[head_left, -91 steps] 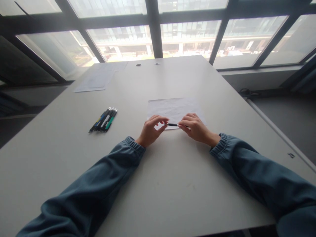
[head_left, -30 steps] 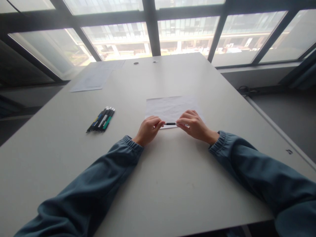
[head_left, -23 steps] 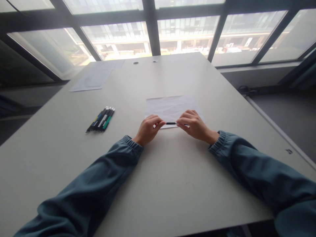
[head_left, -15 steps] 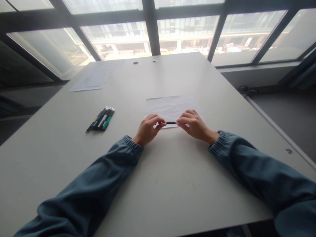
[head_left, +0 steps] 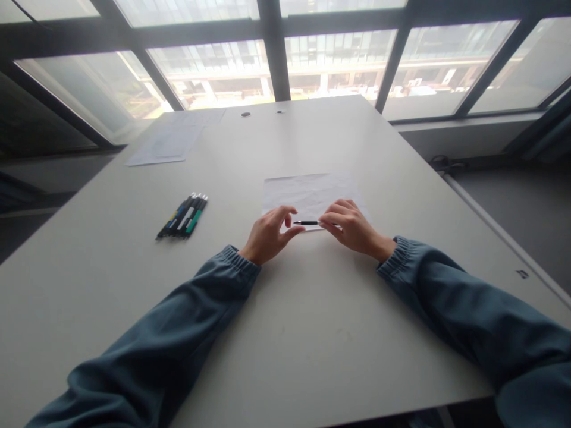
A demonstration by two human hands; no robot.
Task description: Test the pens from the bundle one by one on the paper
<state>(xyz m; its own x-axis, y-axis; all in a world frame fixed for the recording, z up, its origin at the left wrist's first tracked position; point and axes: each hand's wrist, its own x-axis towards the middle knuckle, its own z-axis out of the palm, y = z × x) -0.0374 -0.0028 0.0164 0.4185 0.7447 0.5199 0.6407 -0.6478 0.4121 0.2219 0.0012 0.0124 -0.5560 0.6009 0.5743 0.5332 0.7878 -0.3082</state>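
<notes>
Head camera, looking down a pale grey table [head_left: 312,333]: two arms in blue-grey sleeves reach forward, and the hands meet over the near edge of a creased white sheet of paper [head_left: 312,193]. The right hand [head_left: 352,229] is clamped on a thin black pen [head_left: 307,223], which lies level and points left, just above the sheet's near edge. The left hand [head_left: 267,235] is loosened, its fingers spread, the thumb tip close under the pen's free end; whether it touches cannot be told. With only one hand gripping, the pen could tip or slip onto the paper, and a bare tip might mark the sheet; any small cap, if the left fingers hold one, could drop and roll, though none is visible. Against half a second earlier, the left fingers have opened and drawn off the pen, baring more of its left end, while the right hand has kept its place. Farther left lies a bundle of pens [head_left: 182,217]; beyond it, another sheet [head_left: 165,145] near the windows [head_left: 339,65].
</notes>
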